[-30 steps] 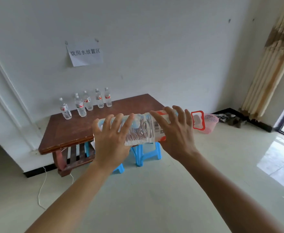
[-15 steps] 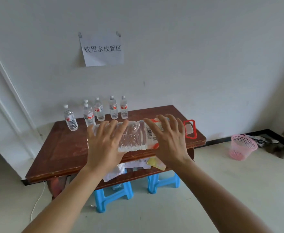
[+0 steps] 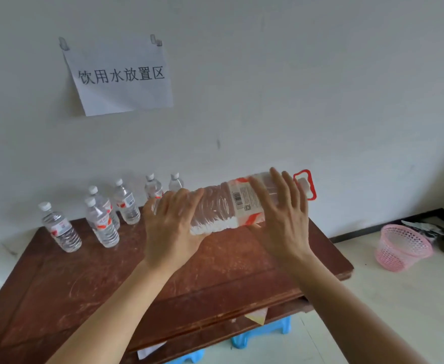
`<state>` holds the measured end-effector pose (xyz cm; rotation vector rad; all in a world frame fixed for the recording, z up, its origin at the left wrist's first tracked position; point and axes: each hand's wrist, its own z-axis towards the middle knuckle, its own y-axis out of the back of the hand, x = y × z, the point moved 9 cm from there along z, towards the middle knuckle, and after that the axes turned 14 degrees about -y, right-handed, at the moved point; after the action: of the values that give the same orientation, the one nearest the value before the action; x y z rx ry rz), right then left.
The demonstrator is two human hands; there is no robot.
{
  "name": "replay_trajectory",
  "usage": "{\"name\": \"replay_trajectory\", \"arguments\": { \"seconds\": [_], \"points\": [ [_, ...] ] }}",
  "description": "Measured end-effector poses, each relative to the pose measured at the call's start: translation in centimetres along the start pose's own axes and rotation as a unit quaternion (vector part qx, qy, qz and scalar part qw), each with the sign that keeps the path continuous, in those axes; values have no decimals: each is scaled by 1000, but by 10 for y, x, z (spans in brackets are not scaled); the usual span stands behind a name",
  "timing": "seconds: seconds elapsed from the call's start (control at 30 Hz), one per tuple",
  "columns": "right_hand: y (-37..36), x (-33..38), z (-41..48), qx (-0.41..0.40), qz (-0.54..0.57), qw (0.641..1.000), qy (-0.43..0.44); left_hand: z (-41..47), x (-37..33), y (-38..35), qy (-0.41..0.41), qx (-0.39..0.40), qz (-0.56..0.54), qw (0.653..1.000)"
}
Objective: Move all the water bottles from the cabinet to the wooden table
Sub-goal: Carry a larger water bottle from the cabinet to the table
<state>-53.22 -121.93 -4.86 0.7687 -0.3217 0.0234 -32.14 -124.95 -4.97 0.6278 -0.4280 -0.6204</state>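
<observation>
Head view: bottle (image 3: 223,208) horizontal, cap (image 3: 302,185) rightward.

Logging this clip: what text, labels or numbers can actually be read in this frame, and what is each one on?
"饮用水放置区": printed on the paper sign hung on the wall.
Label on the large bottle: a barcode and small print, too small to read.
Red and white labels on the small bottles standing on the wooden table: too blurred to read.

left hand (image 3: 171,227) and right hand (image 3: 285,219) hold a large bottle (image 3: 221,208) sideways above the wooden table (image 3: 84,285).
</observation>
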Motion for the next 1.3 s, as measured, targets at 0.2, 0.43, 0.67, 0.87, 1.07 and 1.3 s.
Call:
{"name": "replay_trajectory", "arguments": {
  "seconds": [0.2,0.43,0.67,0.87,1.07,1.3],
  "points": [
    [-91,-70,69,13,233,954,-187,71,30,-91,10,20,25,999],
    [-203,-89,130,120,180,972,-94,66,63,-189,122,89,-26,988],
    [-322,-100,80,263,72,959,-72,1,89,-302,234,285,-75,927],
    [-386,-133,18,333,-4,929,-161,-72,92,-352,286,358,-138,878],
    [-420,-144,-34,416,201,672,-579,-80,104,-361,280,347,-188,875],
    [-453,-110,-32,380,243,567,-689,-96,107,-375,225,440,-184,849]
  ]
}}
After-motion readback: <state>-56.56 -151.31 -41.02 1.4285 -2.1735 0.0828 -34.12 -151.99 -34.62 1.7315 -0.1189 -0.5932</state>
